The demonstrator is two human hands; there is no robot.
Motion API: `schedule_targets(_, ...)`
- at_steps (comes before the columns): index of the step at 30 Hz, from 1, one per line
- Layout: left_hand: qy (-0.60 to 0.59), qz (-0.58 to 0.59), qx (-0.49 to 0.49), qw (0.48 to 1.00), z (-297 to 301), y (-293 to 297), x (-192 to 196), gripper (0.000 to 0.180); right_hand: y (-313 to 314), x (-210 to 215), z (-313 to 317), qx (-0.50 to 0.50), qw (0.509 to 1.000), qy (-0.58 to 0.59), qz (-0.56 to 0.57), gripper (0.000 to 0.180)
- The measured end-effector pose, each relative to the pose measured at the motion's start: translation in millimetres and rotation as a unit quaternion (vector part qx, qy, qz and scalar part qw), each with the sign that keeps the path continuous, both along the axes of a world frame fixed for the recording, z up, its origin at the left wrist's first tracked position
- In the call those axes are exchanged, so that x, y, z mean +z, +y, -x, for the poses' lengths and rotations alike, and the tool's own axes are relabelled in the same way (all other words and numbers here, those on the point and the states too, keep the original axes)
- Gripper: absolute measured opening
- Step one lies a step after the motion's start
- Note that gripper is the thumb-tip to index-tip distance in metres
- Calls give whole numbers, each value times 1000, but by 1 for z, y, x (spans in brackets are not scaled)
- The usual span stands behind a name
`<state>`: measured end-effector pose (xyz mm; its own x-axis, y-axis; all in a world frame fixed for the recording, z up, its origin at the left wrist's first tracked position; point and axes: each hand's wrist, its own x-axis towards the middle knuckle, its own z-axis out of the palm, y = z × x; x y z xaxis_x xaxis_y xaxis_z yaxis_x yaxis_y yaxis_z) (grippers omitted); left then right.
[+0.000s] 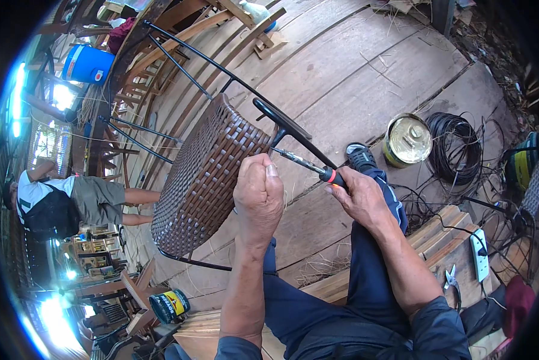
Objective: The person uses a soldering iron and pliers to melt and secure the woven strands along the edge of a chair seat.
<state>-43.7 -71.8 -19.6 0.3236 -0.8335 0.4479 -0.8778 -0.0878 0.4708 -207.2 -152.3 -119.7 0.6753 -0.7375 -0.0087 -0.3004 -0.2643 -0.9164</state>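
**Screwdriver tip at the woven seat's edge**

The right hand (359, 198) holds a screwdriver (308, 165) by its black handle, shaft pointing left and up to the brown woven chair seat (206, 174). The left hand (257, 195), fisted tight, sits just beside that edge, nearer the weave; whether it pinches a strand I cannot tell. A yellow-labelled tin (168, 305) stands lower left; an open gold tin (406, 141) at right.

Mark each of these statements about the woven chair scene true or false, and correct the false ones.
1. The right hand holds a screwdriver aimed at the woven seat. True.
2. The left hand lies flat and open on the floor. False: it is closed in a fist at the seat's edge.
3. An open metal can stands beside a coil of black cord. True.
4. The chair frame is white plastic. False: it is thin black metal.
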Motion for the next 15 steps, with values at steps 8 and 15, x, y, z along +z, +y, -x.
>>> schedule_targets(8, -2, 2, 0, 1000, 0, -1, -1, 12, -1, -1, 0, 5, 1000, 10, 0, 25)
schedule_targets(15, -18, 11, -7, 1000, -2, -1, 0, 3, -1, -2, -1, 18, 1000, -2, 2, 25)
